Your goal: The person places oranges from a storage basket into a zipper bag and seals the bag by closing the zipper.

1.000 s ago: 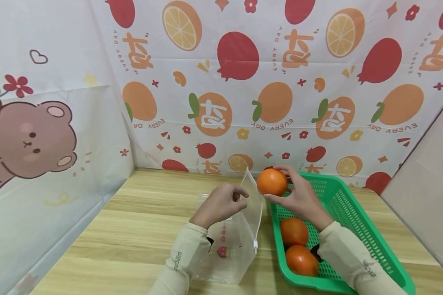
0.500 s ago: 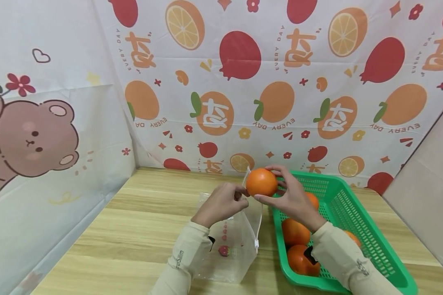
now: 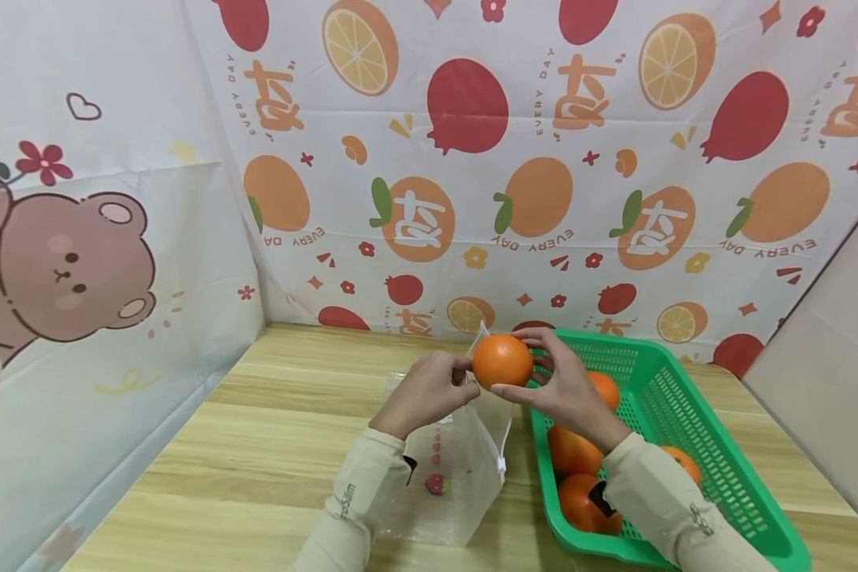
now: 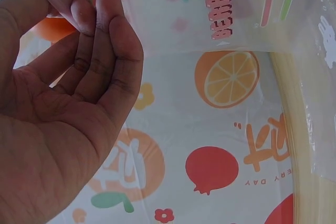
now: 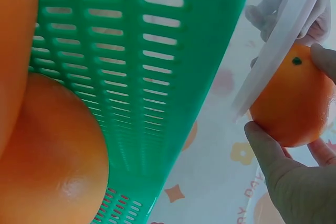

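Note:
A clear zip bag with a strawberry print stands on the table, its mouth facing the basket and its white slider at the near end. My left hand pinches the far part of its mouth edge; the left wrist view shows thumb and curled fingers on that strip. My right hand grips an orange between thumb and fingers, right at the bag's mouth. In the right wrist view the held orange overlaps the bag's pale rim, a small green stem spot showing.
A green slotted basket stands on the right, close beside the bag, with several oranges in it under my right forearm. The wooden table extends left. Printed cloth hangs behind and at the left side.
My right hand has brought the orange left from over the basket's edge to the bag's mouth, near my left fingers. The left hand keeps its pinch on the bag, almost still.

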### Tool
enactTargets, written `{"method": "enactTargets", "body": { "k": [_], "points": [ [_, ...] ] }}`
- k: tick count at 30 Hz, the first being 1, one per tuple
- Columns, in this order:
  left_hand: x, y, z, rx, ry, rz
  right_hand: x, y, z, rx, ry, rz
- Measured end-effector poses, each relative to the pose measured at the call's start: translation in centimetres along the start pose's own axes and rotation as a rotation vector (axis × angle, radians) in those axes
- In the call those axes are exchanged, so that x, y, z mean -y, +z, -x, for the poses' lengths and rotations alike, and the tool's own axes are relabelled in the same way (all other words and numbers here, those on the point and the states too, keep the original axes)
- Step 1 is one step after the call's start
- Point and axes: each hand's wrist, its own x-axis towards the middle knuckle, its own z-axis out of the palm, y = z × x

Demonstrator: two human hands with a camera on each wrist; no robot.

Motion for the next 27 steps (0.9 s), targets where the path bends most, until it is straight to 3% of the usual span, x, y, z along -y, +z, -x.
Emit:
{"method": "enactTargets", "body": {
  "k": [11,27],
  "points": [
    [0.0,-0.4,0.0,-0.023,0.003,0.006,-0.5,0.1,0.1,0.052,-0.005,0.031],
    [-0.3,0.0,-0.2,-0.026,-0.005,0.044,-1.1,0.6,0.3,0.131,-0.13,0.287]
  ]
}}
